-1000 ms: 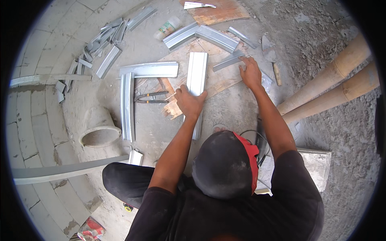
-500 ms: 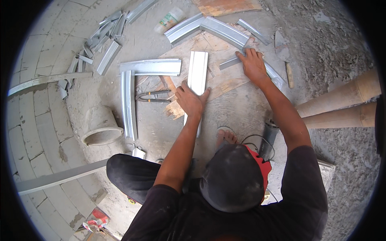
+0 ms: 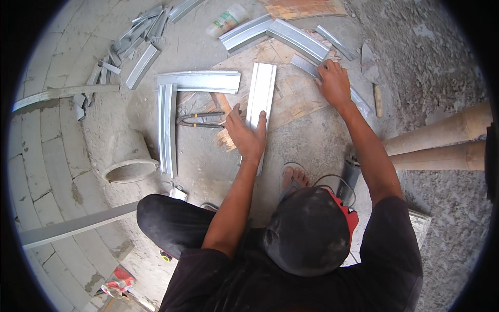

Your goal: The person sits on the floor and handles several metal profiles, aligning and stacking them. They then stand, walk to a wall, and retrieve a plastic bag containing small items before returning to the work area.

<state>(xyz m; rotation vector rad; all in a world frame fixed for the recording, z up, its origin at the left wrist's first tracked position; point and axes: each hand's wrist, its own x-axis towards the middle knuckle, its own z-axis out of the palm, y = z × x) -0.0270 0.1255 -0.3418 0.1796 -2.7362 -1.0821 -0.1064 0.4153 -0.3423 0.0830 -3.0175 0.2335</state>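
My left hand [image 3: 246, 134] lies over the lower part of a straight silver metal channel [image 3: 261, 88] on the floor. Its thumb rests on the channel, and its fingers are spread past the left edge, not closed round it. Farther right, my right hand [image 3: 334, 83] is closed on the end of a narrow metal strip [image 3: 304, 64], whose other end points up and left. Another narrow metal piece [image 3: 359, 100] shows on the other side of that hand; I cannot tell whether the two are joined. Pliers [image 3: 201, 120] with orange-banded handles lie left of the left hand.
Two channels [image 3: 167, 130] meet in a corner at left; two more [image 3: 299, 40] meet at an angle ahead. Metal offcuts [image 3: 136, 39] are piled far left. A bucket [image 3: 130, 170] lies tipped. Right are a trowel [image 3: 370, 63], bamboo poles [image 3: 442, 127] and a corded tool [image 3: 347, 179].
My left hand has eased off the channel's edges, its fingers lifting to the left. In my right hand the metal strip has swung so its free end points farther away. The view has shifted slightly.
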